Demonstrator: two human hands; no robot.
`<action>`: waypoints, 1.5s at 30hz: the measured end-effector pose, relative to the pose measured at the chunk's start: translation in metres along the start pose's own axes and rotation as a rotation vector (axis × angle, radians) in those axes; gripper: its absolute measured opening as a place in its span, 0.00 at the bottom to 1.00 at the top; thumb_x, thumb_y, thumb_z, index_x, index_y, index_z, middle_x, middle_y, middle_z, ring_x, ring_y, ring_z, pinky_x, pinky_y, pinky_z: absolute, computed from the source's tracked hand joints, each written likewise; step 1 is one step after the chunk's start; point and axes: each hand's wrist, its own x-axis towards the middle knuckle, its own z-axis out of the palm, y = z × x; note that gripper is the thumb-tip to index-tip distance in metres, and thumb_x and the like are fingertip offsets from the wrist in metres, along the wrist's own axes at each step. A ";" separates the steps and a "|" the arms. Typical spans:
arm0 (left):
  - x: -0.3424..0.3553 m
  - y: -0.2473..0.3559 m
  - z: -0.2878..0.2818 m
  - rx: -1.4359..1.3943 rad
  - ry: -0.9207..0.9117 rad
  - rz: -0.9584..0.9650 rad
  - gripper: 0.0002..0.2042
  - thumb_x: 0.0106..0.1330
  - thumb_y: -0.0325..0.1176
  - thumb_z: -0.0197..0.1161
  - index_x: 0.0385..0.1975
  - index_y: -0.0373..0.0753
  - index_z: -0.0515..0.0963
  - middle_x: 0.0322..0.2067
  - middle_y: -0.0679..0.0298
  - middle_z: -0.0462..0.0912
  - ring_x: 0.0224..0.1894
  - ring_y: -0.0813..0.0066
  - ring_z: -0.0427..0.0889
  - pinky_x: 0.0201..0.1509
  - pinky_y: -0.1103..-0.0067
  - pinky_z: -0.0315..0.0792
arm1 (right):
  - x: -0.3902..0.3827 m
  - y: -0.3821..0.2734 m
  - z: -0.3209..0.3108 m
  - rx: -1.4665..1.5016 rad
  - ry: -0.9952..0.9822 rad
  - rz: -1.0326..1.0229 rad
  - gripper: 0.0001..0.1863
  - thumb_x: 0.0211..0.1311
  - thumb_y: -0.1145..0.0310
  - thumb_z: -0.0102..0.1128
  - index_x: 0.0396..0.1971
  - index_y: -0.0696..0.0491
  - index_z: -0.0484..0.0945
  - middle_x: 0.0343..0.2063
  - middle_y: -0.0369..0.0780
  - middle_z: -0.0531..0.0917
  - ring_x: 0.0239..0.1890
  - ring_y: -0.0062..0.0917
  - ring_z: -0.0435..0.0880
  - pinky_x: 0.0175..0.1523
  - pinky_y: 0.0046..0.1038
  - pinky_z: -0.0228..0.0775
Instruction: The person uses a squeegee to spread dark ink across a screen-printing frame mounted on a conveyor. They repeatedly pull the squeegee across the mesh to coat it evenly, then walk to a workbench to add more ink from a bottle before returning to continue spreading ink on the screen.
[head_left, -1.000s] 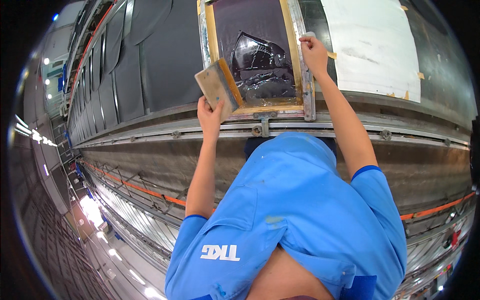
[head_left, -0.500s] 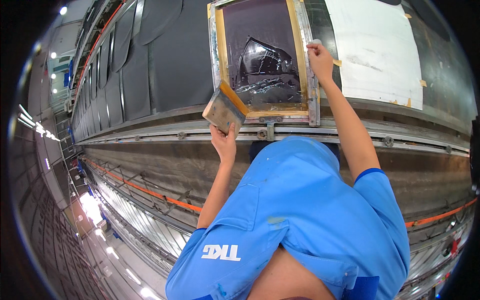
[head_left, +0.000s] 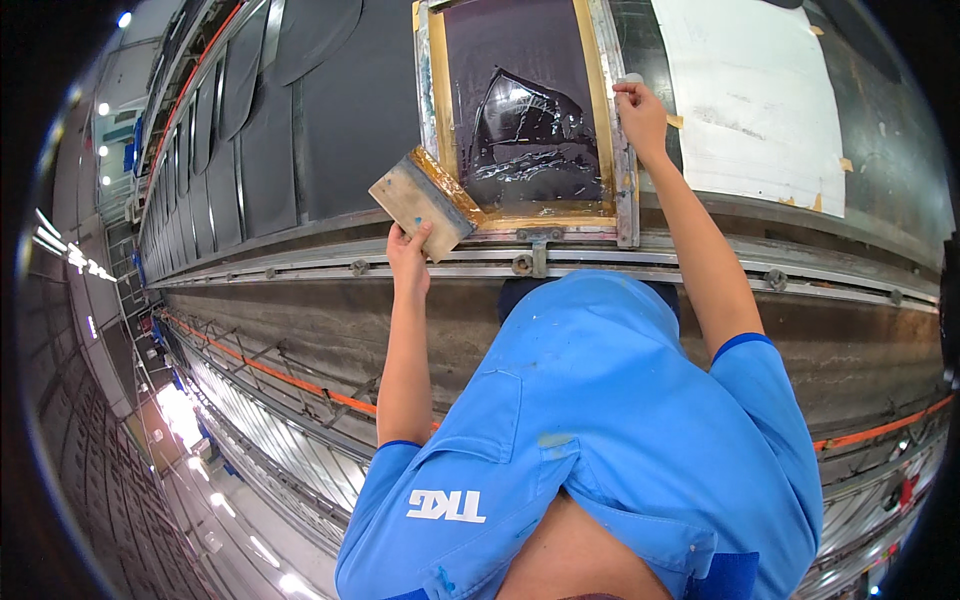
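My left hand is closed on a squeegee with a wide wooden handle, its thumb on the near face. The squeegee is tilted over the near left corner of a screen printing frame; its amber blade edge is smeared with ink. Whether the blade touches the frame I cannot tell. Inside the frame, the dark mesh carries a glossy dark pool of ink with ragged streaks along its near side. At the frame's right rail my right hand has its fingers closed, beside a small pale rounded piece.
Dark grey sheets lie in a row along the long table to the left. A white sheet, held with tan tape pieces, lies to the right. A metal rail with a clamp runs along the near table edge.
My left hand has moved left and slightly away from me with the squeegee, which has turned so its broad wooden face shows more. My right hand stays at the frame's right rail.
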 end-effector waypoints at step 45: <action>-0.008 -0.017 0.165 0.612 -0.122 0.486 0.15 0.60 0.33 0.66 0.42 0.33 0.73 0.34 0.51 0.82 0.36 0.58 0.83 0.43 0.68 0.75 | -0.001 -0.003 0.001 -0.045 0.001 0.022 0.10 0.58 0.65 0.58 0.35 0.48 0.86 0.31 0.44 0.84 0.35 0.36 0.83 0.43 0.35 0.74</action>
